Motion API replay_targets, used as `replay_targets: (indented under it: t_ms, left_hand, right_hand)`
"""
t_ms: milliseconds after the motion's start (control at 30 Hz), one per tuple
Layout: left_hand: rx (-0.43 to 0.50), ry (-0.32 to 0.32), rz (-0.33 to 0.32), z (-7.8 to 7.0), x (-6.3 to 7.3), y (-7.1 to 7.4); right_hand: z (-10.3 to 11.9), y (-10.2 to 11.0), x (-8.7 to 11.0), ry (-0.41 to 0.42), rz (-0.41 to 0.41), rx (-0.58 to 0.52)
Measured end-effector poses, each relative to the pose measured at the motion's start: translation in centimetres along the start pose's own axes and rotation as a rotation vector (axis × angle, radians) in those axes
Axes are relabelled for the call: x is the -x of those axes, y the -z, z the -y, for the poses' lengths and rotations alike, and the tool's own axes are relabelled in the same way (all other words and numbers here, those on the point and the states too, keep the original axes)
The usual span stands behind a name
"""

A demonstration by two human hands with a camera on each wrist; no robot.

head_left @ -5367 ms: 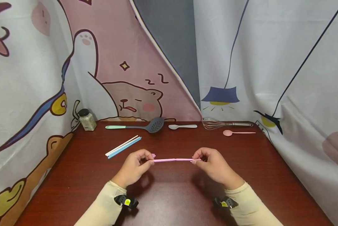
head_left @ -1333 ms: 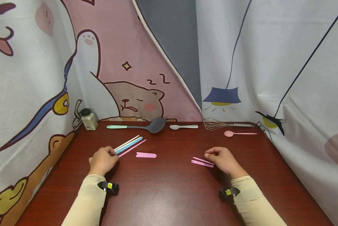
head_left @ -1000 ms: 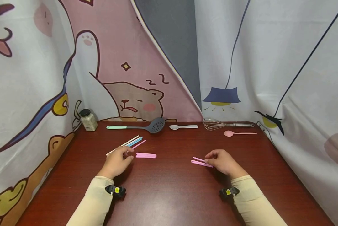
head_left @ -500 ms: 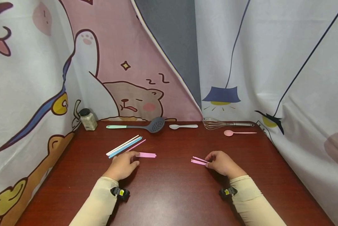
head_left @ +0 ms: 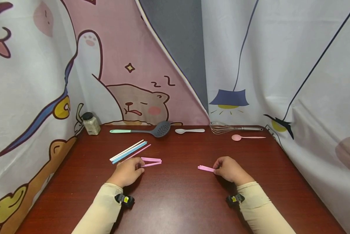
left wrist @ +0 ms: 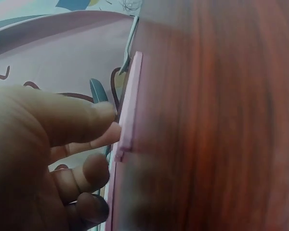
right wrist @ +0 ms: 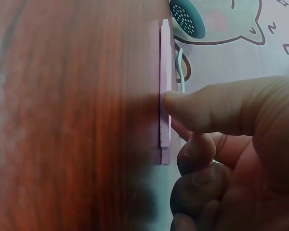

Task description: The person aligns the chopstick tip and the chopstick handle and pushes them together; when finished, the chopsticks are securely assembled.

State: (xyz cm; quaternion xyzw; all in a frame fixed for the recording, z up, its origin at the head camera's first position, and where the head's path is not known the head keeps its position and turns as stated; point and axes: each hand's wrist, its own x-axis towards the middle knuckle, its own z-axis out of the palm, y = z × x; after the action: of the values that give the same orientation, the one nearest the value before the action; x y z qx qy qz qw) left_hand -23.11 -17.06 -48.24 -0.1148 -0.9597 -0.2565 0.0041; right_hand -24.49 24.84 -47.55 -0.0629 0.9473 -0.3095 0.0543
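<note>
My left hand is low over the left group of short pink sticks. One pink stick there lies at an angle to the others, its near end between the thumb and index finger. In the left wrist view the index fingertip is right at the pink stick, and the thumb sits a little off it. My right hand pinches the ends of several short pink sticks, gathered side by side. The right wrist view has the thumb on the near face of a pink stick.
Longer white sticks, blue sticks and one long pink stick lie behind the left hand. Along the back stand or lie a jar, slotted spoon, white spoon, whisk and pink spoon.
The left hand has come from the long sticks to the short pink ones, where one stick has swung towards me. On the right, the spread pink sticks have been drawn together.
</note>
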Motion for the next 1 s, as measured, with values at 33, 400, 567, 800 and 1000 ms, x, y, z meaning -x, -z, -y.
replay_targets:
  t_ms: [33,400,567,800,1000]
  left_hand:
    - [0.011,0.0,0.009,0.0,0.0,0.0]
    - [-0.045,0.005,0.031,-0.4,0.3,-0.7]
    - [-0.014,-0.026,-0.002,-0.6,0.1,-0.7]
    - [0.341,-0.175,-0.071,-1.2,-0.2,-0.8]
    - [0.57,-0.223,-0.142,-2.8,0.1,-0.8]
  right_hand:
    - [0.1,0.0,0.0,0.001,0.0,0.009]
    - [0.4,0.2,0.2,-0.025,0.02,0.023]
    - [0.7,0.2,0.4,0.005,0.006,0.011]
    - [2.1,0.4,0.7,0.108,-0.033,-0.078]
    - [4.7,0.7,2.0,0.252,-0.072,-0.253]
